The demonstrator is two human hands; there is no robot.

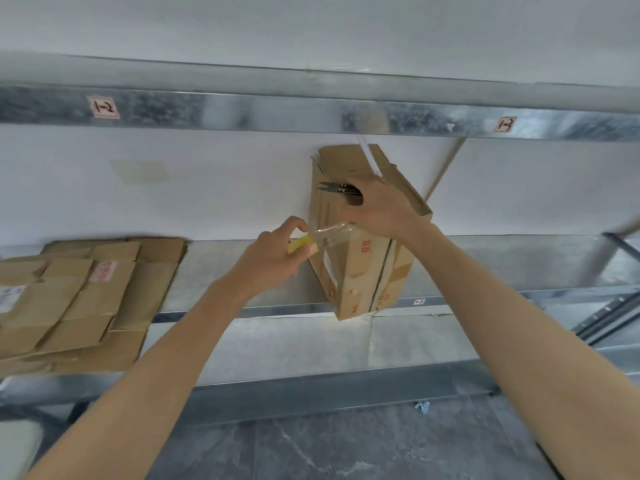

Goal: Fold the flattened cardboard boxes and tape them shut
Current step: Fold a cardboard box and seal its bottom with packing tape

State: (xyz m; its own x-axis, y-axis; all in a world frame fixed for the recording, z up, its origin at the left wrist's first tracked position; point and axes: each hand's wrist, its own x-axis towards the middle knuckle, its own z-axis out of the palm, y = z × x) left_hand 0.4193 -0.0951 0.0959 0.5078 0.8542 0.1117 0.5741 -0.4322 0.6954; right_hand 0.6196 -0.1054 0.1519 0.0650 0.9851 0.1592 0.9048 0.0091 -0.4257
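Where tape (334,233) clings, box (363,271) brown, seemingly creased

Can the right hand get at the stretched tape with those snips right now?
Probably yes: the right hand holds the snips just above the tape strip, with nothing between; the left hand pulls it taut from the tape roll.

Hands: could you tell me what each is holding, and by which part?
The left hand grips a yellow tape roll round its side, with tape stretched to the box. The right hand holds black snips by the handles.
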